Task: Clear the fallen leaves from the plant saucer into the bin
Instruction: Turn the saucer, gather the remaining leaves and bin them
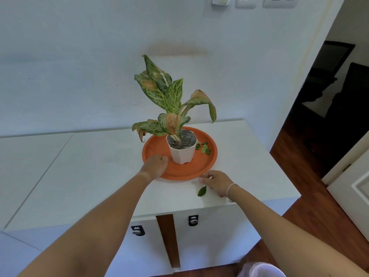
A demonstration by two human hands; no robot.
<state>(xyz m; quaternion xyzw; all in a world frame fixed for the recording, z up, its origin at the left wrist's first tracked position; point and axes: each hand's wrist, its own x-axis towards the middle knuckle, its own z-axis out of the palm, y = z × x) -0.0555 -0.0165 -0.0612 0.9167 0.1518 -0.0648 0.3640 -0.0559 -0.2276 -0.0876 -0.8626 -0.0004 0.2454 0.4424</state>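
Observation:
An orange round saucer [191, 170] sits on a white cabinet top and carries a white pot [182, 153] with a speckled green plant. Several small green fallen leaves [204, 147] lie on the saucer to the right of the pot. One more green leaf [202, 190] lies on the cabinet top in front of the saucer. My left hand [156, 165] rests as a closed fist on the saucer's left front rim; whether it holds anything is hidden. My right hand [216, 181] touches the cabinet top by the saucer's front edge, fingertips pinched beside the loose leaf.
The white cabinet [79, 166] runs far to the left; its right edge drops to a wooden floor [303, 164]. A pale bin [263, 269] shows at the bottom edge below the cabinet front. A wall stands close behind the plant, a dark doorway at the right.

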